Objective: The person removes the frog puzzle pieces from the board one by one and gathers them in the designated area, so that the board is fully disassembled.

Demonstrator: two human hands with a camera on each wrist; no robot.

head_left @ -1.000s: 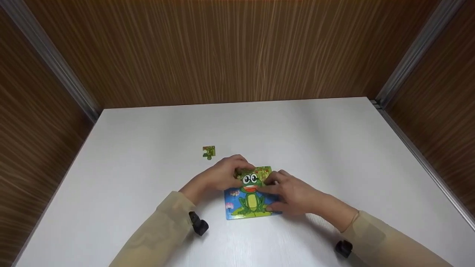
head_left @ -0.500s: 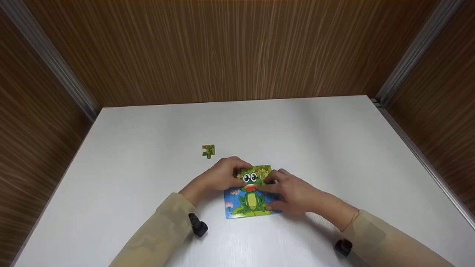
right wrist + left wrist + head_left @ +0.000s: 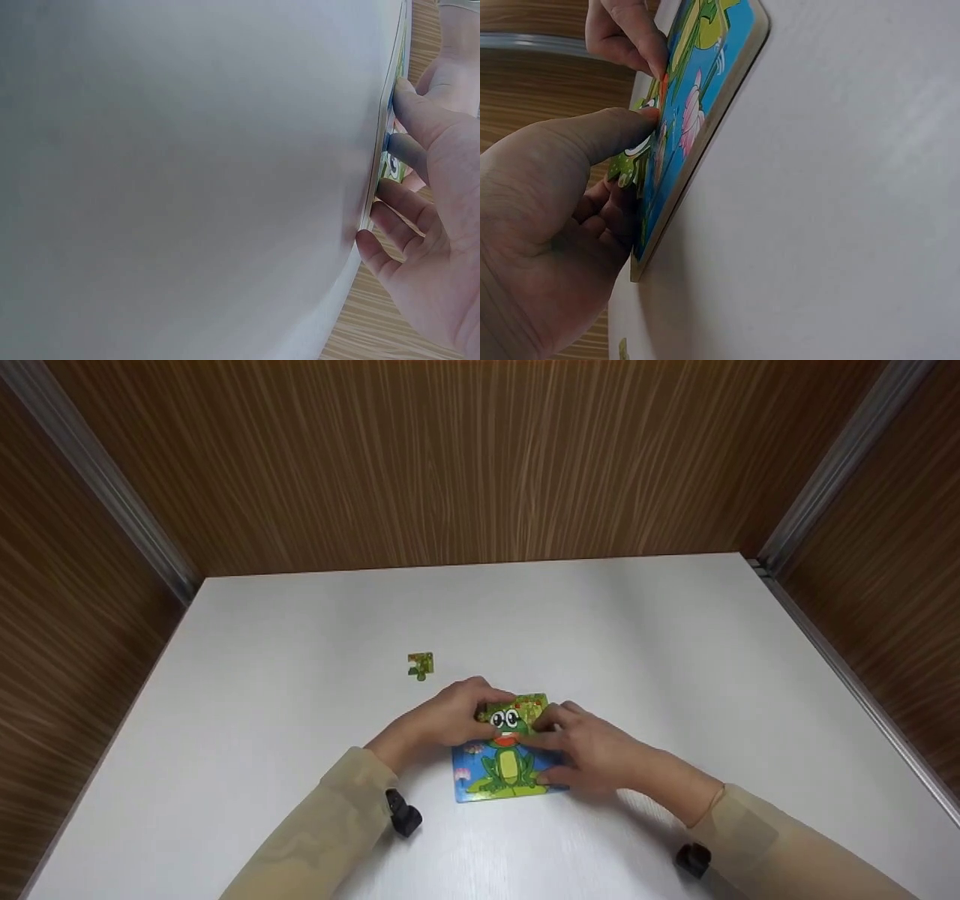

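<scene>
A square jigsaw board [image 3: 510, 769] with a green frog picture lies under both hands. My left hand [image 3: 448, 716] pinches a frog-face puzzle piece [image 3: 622, 172] at the board's upper left; thumb in front, the other fingers behind. In the left wrist view that piece sticks up off the board surface. My right hand [image 3: 596, 754] rests on the board's right side, index fingertip on the frog's mouth and thumb lower down. In the right wrist view its fingers [image 3: 401, 199] spread along the board's edge. The hands hide parts of the upper left and right side.
A loose green puzzle piece [image 3: 421, 664] lies on the white table [image 3: 300, 660], beyond the left hand. A brown wood-grain panel [image 3: 480, 465] stands along the far edge, with more panels at both sides. Small black devices sit at both wrists.
The left thumb and fingers shift very slightly at the frog's face. The right hand, the board and the loose piece stay in place.
</scene>
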